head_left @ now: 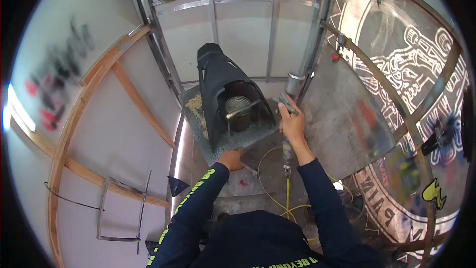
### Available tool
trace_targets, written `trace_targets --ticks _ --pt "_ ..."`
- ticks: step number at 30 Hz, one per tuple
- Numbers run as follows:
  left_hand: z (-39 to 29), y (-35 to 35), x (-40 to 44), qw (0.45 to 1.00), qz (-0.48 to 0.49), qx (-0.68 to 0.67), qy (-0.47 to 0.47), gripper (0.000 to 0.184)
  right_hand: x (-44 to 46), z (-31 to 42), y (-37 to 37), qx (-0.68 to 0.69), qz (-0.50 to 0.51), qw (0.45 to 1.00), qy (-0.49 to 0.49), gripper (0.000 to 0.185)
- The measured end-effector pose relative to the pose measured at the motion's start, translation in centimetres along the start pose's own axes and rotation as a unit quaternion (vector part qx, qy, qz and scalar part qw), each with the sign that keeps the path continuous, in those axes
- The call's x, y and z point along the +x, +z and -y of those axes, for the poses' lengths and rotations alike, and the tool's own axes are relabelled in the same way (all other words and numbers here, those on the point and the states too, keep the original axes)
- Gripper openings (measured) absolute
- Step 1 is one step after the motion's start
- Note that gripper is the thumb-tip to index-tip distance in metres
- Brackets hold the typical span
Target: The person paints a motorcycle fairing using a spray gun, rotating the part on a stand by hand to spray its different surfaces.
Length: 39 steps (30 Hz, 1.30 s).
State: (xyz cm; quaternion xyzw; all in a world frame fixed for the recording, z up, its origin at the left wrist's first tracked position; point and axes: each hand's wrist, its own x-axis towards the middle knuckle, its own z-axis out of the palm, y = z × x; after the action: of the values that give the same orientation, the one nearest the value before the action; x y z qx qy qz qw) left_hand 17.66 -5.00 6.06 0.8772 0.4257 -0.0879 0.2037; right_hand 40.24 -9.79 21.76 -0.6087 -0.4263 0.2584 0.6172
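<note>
In my right hand is a spray gun, its metal cup on top and a yellow hose running down from its handle. The gun is at the right side of a black, hollow vehicle body panel. That panel lies on a speckled grey board. Inside its opening show a ringed round part and a thin metal bar. My left hand is closed at the board's near edge, with its fingertips partly hidden. Beside it, a thin pale rod sticks out.
White panels on metal framing stand behind the board. Wooden beams brace the left wall, where a black funnel hangs low. To the right is a painted wall with a curved rail. Hose loops lie on the floor.
</note>
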Motion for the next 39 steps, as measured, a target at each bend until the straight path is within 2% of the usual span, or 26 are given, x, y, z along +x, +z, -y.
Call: trace_targets --ticks 2,6,8,19,21,23,26,28,31,34,36,38,39 --pt "-0.4 -0.2 0.1 1.000 -0.017 0.018 -0.006 0.069 0.3 0.7 -0.1 0.065 0.030 0.997 -0.032 0.044" --pt "-0.8 -0.5 0.3 1.000 -0.020 0.019 -0.009 0.066 0.3 0.6 -0.2 0.062 0.043 0.997 0.003 0.045" --pt "-0.8 -0.6 0.7 0.999 0.011 0.013 -0.043 0.068 0.1 -0.8 -0.1 0.040 0.046 0.998 0.008 0.046" --pt "-1.1 -0.8 -0.5 0.999 -0.009 0.036 -0.036 0.074 -1.1 -8.7 -2.7 -0.011 0.003 0.998 0.059 0.043" --pt "-0.8 -1.0 -0.7 0.999 -0.002 0.034 -0.032 0.078 -1.4 -9.9 -3.2 -0.021 -0.008 0.993 0.112 0.041" --pt "-0.6 -0.7 -0.8 0.998 -0.013 0.047 -0.030 0.077 -1.6 -11.2 -3.7 -0.014 -0.005 0.992 0.122 0.041" --pt "-0.7 -1.1 -1.2 0.998 0.001 0.036 -0.047 0.078 -1.1 -16.6 -3.7 -0.041 -0.010 0.993 0.108 0.041" --pt "-0.7 -1.0 -1.3 0.998 0.003 0.045 -0.047 0.078 -1.2 -16.2 -3.8 -0.075 -0.013 0.994 0.085 0.041" --pt "-0.8 -1.3 -1.7 0.997 0.008 0.050 -0.054 0.078 -1.2 -13.3 -3.8 -0.068 0.016 0.988 0.136 0.042" --pt "-0.8 -1.1 -1.9 0.997 0.005 0.049 -0.058 0.079 -0.7 -9.1 -3.0 -0.019 0.028 0.992 0.122 0.043" --pt "-0.8 -0.8 -2.2 0.997 -0.001 0.049 -0.058 0.080 -0.5 -6.1 -2.3 0.008 0.039 0.997 0.072 0.045" --pt "-1.0 -1.0 -2.3 0.995 0.043 0.023 -0.083 0.085 0.1 -4.0 -1.4 0.019 0.049 0.997 0.056 0.045" --pt "-0.6 -0.3 -2.2 0.995 0.041 0.020 -0.087 0.085 0.3 -2.8 -0.6 0.023 0.047 0.999 0.015 0.045"
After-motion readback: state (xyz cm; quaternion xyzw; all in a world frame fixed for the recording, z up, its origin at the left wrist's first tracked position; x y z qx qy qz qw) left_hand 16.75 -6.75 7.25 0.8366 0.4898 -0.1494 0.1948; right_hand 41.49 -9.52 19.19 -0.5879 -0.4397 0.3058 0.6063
